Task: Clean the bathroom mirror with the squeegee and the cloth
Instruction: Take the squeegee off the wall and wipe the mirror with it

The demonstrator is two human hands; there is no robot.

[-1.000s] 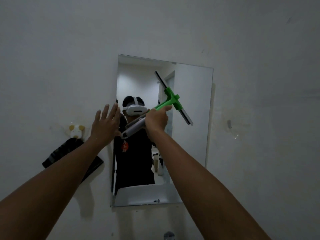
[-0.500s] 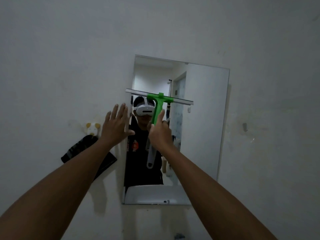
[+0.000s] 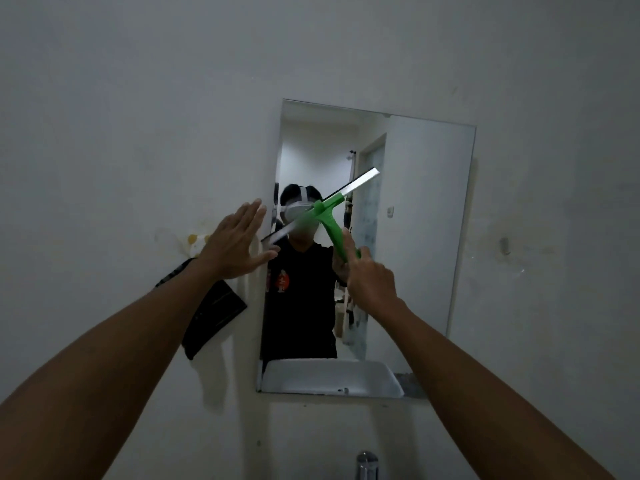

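A frameless mirror hangs on the pale wall ahead. My right hand is shut on the green handle of the squeegee, in front of the glass. Its metal blade is tilted, left end low, right end high. My left hand is open with fingers spread, flat by the mirror's left edge. A dark cloth hangs on the wall left of the mirror, partly hidden behind my left forearm.
A small yellow-and-white wall hook holds the cloth. A chrome tap shows at the bottom edge. A small metal hook is on the wall right of the mirror. The mirror reflects a person and a white basin.
The squeegee blade has rotated from steeply tilted, through level, to tilted with its right end up. My left hand stayed by the mirror's left edge. The view shifted left.
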